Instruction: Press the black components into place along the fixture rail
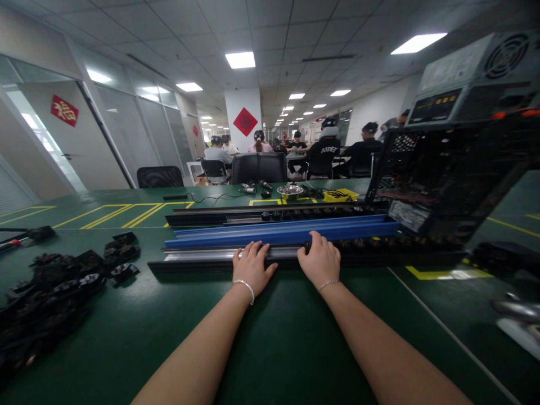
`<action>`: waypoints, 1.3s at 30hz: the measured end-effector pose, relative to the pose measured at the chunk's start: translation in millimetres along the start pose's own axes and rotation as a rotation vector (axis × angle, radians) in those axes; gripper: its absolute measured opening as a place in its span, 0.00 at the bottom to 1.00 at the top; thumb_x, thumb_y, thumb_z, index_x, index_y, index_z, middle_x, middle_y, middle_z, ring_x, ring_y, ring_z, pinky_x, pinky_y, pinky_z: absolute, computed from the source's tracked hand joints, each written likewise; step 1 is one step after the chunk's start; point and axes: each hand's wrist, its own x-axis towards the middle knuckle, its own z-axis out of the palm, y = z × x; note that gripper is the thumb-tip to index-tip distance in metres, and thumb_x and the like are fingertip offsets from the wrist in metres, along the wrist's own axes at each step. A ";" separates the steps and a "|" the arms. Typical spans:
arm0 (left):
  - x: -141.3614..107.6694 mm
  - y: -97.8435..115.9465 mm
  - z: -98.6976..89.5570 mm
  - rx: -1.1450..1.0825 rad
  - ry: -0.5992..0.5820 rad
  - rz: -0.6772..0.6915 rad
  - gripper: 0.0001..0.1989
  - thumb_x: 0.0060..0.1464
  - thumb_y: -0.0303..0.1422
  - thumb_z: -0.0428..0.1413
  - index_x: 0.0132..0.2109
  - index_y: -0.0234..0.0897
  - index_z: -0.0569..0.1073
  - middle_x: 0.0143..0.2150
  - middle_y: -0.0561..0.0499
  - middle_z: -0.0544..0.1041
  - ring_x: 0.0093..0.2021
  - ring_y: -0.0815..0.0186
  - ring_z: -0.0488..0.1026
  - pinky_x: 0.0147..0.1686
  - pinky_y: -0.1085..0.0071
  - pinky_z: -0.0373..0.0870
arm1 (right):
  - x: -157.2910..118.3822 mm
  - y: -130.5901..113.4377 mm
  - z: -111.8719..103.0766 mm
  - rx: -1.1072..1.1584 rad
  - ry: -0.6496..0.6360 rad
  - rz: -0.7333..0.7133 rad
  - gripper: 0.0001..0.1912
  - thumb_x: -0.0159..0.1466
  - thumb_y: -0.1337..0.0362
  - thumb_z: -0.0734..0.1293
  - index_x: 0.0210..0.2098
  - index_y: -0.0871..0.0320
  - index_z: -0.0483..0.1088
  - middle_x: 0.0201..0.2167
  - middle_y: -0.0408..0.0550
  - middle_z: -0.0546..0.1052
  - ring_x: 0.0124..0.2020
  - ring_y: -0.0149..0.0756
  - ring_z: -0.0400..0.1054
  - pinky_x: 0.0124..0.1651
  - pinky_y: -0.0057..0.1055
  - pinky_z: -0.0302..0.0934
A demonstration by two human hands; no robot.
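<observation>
Long, straight black rail with grey channel [290,262], laid crosswise, apparently steadied by left hand [252,267], fingers spread. Right hand [321,262], fingers curled over it; grip cannot be told.

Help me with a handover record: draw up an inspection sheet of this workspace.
Surface: glossy green tabletop with yellow line markings.
Job's things: long black channel with a shiny strip, lying before a long blue rail; long black rail farther back.
Clutter: heap of small black parts at left; round silver metal bowl and yellow tray at the back.
Hands: left hand, fingers spread over the shiny strip; right hand at the channel, its grip unclear.
Cables: tangled black cables beside the bowl.
Surroundings: black-backed chair and seated people behind; open black metal case at right.
</observation>
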 end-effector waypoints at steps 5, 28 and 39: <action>0.6 1.3 -2.2 0.003 -0.025 -0.015 0.25 0.53 0.48 0.47 0.57 0.48 0.62 0.60 0.52 0.63 0.61 0.59 0.54 0.58 0.55 0.47 | -0.9 -0.6 0.2 0.006 -0.006 -0.012 0.20 0.57 0.62 0.59 0.49 0.59 0.63 0.39 0.53 0.72 0.41 0.42 0.63 0.46 0.37 0.49; -0.4 0.0 -0.4 -0.002 0.029 0.024 0.24 0.53 0.47 0.47 0.56 0.47 0.63 0.60 0.51 0.63 0.60 0.56 0.56 0.57 0.54 0.49 | -1.8 -2.3 -0.9 0.095 -0.039 -0.099 0.16 0.59 0.61 0.59 0.46 0.59 0.64 0.38 0.51 0.72 0.41 0.40 0.64 0.45 0.33 0.51; 0.3 -1.4 2.8 -0.017 -0.007 0.022 0.26 0.54 0.48 0.45 0.58 0.48 0.60 0.62 0.52 0.61 0.62 0.59 0.52 0.59 0.50 0.41 | -0.1 -0.7 4.5 0.127 -0.045 -0.123 0.16 0.58 0.60 0.60 0.44 0.58 0.65 0.38 0.50 0.74 0.41 0.39 0.65 0.46 0.34 0.51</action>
